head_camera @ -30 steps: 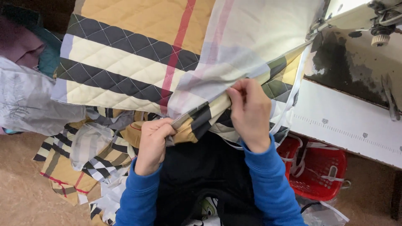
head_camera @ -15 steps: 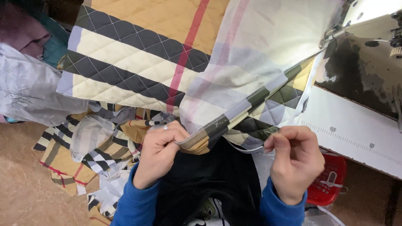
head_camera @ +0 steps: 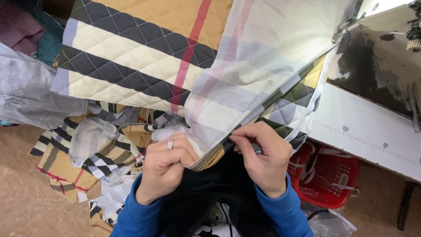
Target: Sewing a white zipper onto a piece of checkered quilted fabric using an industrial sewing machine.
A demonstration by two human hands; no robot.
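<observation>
The quilt [head_camera: 144,66] drapes from the counter [head_camera: 364,136] on the right down over the lap. Scraps [head_camera: 87,153] lie on the floor [head_camera: 22,197] left; a basket [head_camera: 324,180] sits under the counter.

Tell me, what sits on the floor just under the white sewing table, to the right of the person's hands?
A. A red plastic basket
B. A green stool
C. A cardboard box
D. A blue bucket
A: a red plastic basket with slotted sides stands below the edge of the white sewing table, just beside the right hand that pinches the quilted plaid fabric.
</observation>
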